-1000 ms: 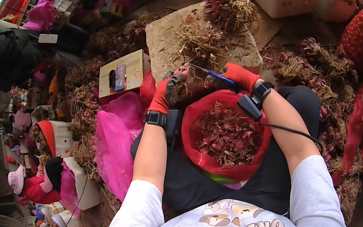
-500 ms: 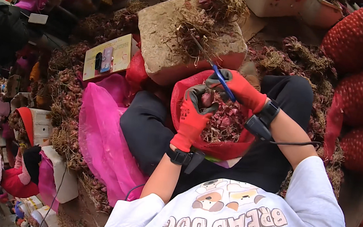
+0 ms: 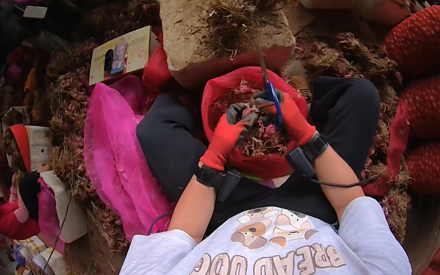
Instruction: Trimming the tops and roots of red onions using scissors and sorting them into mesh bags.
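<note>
My left hand (image 3: 225,138), in a red glove with dark grey fingertips, is closed around a small reddish shallot (image 3: 247,112) above a red mesh bag (image 3: 210,114). Beside it my right hand (image 3: 293,118), gloved the same way, grips blue-handled scissors (image 3: 275,101). Their long blades point up and away, toward the pale block. The fingers of both hands nearly meet at the shallot. Loose shallots and dry trimmings (image 3: 263,143) fill the bag, which sits between my legs.
A pale block (image 3: 182,33) ahead carries bunches of dried shallots (image 3: 224,17). Left of it, a phone (image 3: 119,57) lies on a flat box (image 3: 141,47). Pink mesh (image 3: 114,149) drapes beside my left leg. Full red sacks (image 3: 438,103) are stacked right. Another person (image 3: 14,220) sits far left.
The scissors have swung more upright, and my right hand has come down nearer the bag. My left hand keeps hold of the shallot. The whole view has shifted slightly.
</note>
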